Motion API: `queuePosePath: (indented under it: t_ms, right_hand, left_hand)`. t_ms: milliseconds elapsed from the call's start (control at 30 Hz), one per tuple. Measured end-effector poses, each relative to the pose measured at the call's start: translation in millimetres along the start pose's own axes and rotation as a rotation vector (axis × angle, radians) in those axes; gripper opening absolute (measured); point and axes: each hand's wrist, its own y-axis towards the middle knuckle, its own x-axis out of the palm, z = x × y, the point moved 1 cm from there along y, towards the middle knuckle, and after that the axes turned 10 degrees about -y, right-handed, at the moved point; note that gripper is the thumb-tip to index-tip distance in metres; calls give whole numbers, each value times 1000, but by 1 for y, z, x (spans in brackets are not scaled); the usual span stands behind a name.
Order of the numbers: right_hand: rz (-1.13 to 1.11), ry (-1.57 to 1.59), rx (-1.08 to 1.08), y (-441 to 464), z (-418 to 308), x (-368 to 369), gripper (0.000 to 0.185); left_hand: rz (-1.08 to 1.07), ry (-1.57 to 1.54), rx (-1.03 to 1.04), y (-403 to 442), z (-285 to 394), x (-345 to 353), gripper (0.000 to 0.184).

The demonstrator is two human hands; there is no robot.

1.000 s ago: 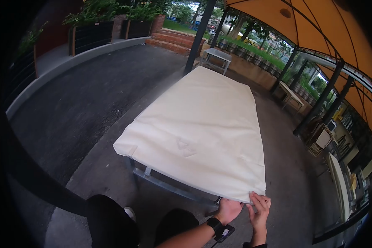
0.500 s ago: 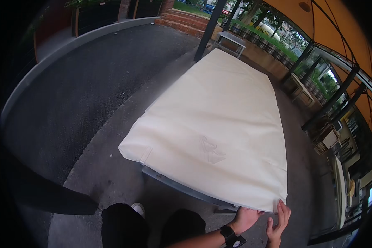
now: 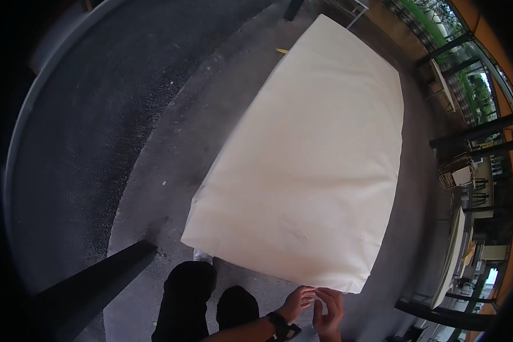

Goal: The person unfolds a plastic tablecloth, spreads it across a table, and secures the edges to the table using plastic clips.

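Observation:
A cream tablecloth (image 3: pixel 313 148) is spread over a long table, its top mostly smooth with slight wrinkles and a faint crease mark near the front. My left hand (image 3: pixel 297 304), with a black watch (image 3: pixel 283 328) on the wrist, has its fingers curled together at the cloth's near edge. Close beside it, my right hand (image 3: pixel 329 310) bends its fingers against the same edge, left of the near right corner, thumb a little apart. The fingertips of both hands almost meet. The table under the cloth is hidden.
A dark post (image 3: pixel 97 285) rises at the lower left. On the right stand another long table (image 3: pixel 451 259), a stacked chair or rack (image 3: pixel 457 174) and dark canopy posts (image 3: pixel 479 130). A small yellow object (image 3: pixel 282 51) shows beside the tablecloth's far left edge.
My view has tilted down. Both hands have moved left along the near edge, away from the corner. The cloth's front now hangs over the dark table rim that showed before.

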Motion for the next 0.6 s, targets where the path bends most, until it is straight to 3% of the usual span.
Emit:
queuePosePath:
  t_ms: [67,133,167,200,233,367,467,600]
  right_hand:
    - [-76,56,15,-3,-6,-10,21]
    - [-142,129,116,-11,-13,-25,22]
    - [-190,194,195,-16,-16,-30,22]
    - [-200,211,220,-22,-18,-38,22]
    - [-268,262,281,-27,-19,-44,23]
    - [-413,337,438,-62,16,-64,16]
    - [-408,330,514,-104,70,-82,14]
    - [-487,324,658,-152,157,-114,16]
  left_hand:
    - [166,173,92,-61,28,0,37]
    - [209,432,331,-110,61,19,25]
    - [253,629,552,-128,71,29,14]
    - [349,1000,1017,-141,87,52,9]
    - [367,1166,1147,-156,104,74,32]
    - [574,1721,1213,-137,157,126,64]
    - [715,1960,1144,-107,168,134,67]
    - [765,1873,1215,-90,178,127,48]
